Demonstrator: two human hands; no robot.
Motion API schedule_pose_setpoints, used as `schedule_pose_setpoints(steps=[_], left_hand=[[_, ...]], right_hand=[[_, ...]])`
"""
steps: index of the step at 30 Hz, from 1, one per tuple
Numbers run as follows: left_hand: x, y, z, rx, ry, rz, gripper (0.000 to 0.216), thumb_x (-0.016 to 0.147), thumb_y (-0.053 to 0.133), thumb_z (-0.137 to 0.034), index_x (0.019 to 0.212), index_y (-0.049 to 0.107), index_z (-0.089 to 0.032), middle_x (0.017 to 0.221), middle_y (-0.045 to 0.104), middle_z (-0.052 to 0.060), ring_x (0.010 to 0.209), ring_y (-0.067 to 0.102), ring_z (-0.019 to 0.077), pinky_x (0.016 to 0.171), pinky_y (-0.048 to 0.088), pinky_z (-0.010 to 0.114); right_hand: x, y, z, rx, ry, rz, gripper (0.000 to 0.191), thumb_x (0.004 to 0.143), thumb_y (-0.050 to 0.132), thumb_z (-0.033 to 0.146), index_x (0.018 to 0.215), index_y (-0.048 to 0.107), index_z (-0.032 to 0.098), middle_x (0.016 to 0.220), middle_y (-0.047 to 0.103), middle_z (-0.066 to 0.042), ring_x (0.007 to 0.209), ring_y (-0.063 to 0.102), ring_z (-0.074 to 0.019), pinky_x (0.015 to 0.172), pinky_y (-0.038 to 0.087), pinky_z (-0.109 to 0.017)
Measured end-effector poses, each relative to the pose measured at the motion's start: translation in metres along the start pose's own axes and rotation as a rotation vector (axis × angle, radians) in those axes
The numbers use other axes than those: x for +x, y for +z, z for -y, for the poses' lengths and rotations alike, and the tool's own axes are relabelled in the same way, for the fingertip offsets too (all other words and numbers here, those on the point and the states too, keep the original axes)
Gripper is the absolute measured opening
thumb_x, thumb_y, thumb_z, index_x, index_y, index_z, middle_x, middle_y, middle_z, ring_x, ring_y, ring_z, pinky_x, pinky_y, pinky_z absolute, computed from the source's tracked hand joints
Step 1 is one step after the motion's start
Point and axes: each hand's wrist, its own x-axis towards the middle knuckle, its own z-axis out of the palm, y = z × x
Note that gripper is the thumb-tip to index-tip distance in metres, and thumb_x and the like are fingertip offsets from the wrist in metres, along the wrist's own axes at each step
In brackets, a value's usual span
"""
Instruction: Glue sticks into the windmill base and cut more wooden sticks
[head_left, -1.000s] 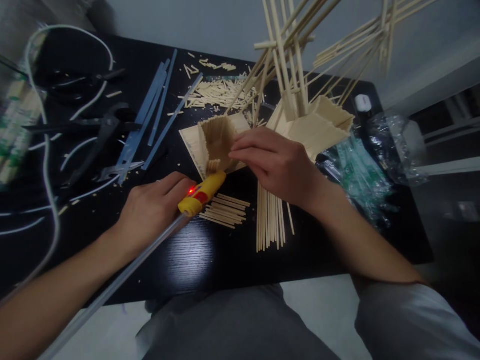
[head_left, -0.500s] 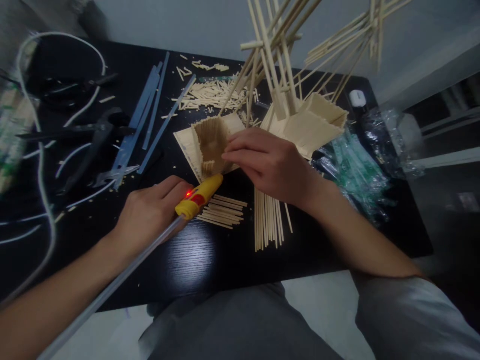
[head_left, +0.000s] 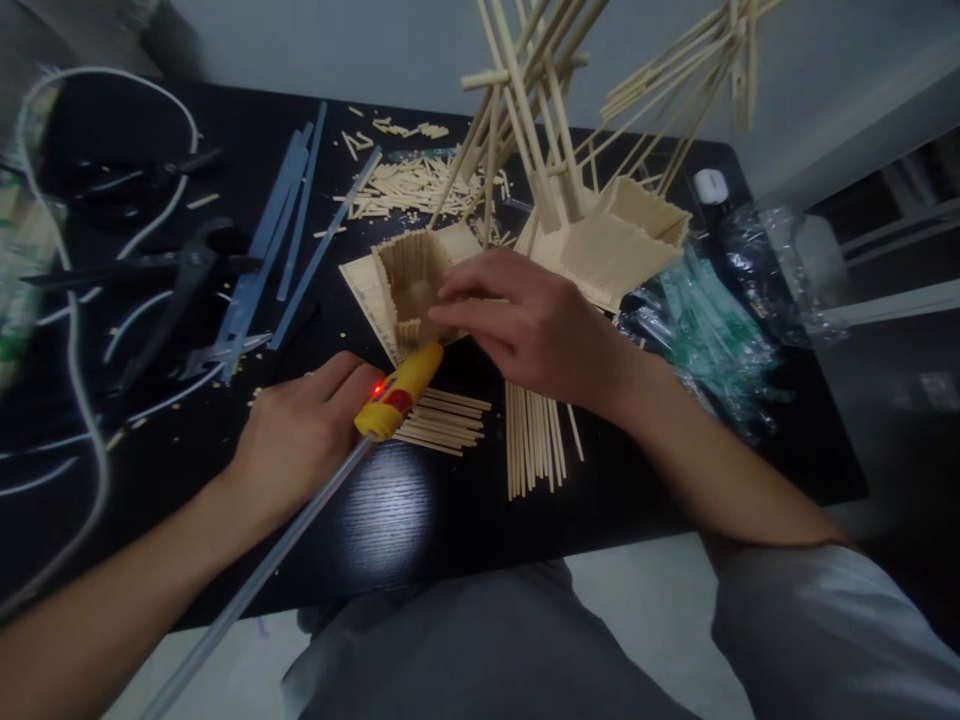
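Just below the centre of the frame, we are seeing the left hand [head_left: 296,435] wrapping its grip around a yellow pen-shaped glue gun with a red light [head_left: 397,392], from whose rear a long translucent glue stick [head_left: 255,585] is running toward the lower left. The gun's tip is pointing up and right, touching the lower edge of a small open-topped box of pale wooden sticks [head_left: 411,285] sitting at the middle of the black table [head_left: 390,520]. The right hand [head_left: 536,325] is lying over the box's right side, its fingers [head_left: 461,300] curled and pressing on the wall; we cannot tell whether they are pinching anything.

Below the hands, a short bundle of cut sticks [head_left: 446,420] and a row of longer sticks [head_left: 534,445] are lying flat. In the upper centre a tall stick frame on a wooden base [head_left: 600,245] is standing. At the left, blue plastic strips [head_left: 281,225], black pliers [head_left: 161,300] and a white cable [head_left: 75,330] are lying about; at the right, crinkled clear plastic wrappers [head_left: 720,340].
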Motion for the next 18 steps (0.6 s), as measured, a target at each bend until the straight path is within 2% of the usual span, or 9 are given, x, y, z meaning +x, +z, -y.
schedule_pose_setpoints(steps=[3, 10, 18], left_hand=[[0.0003, -0.0015, -0.0024, 0.02, 0.008, -0.03, 0.01, 0.096, 0.058, -0.028, 0.09, 0.061, -0.021, 0.088, 0.07, 0.005, 0.062, 0.063, 0.0174, 0.045, 0.035, 0.031], [-0.0012, -0.0044, -0.0048, -0.002, -0.062, 0.019, 0.011, 0.099, 0.052, -0.03, 0.095, 0.059, -0.024, 0.091, 0.07, 0.003, 0.067, 0.065, 0.0177, 0.046, 0.034, 0.031], [-0.0034, -0.006, -0.0027, -0.008, -0.052, -0.074, 0.008, 0.098, 0.056, -0.03, 0.103, 0.059, -0.025, 0.092, 0.069, 0.001, 0.07, 0.066, 0.0161, 0.051, 0.039, 0.028]], right_hand=[[-0.0002, -0.0014, 0.0001, 0.006, 0.003, 0.019, 0.038, 0.1, 0.04, 0.006, 0.117, 0.07, 0.021, 0.114, 0.067, -0.008, 0.113, 0.063, -0.0222, 0.098, 0.056, -0.047], [-0.0005, -0.0042, 0.001, 0.014, 0.015, 0.056, 0.045, 0.098, 0.037, 0.002, 0.123, 0.069, 0.021, 0.118, 0.067, -0.007, 0.115, 0.062, -0.0223, 0.1, 0.056, -0.046], [0.0011, -0.0059, 0.0027, -0.012, 0.032, 0.085, 0.044, 0.101, 0.035, 0.004, 0.122, 0.07, 0.02, 0.12, 0.066, -0.007, 0.117, 0.063, -0.0214, 0.102, 0.055, -0.045]])
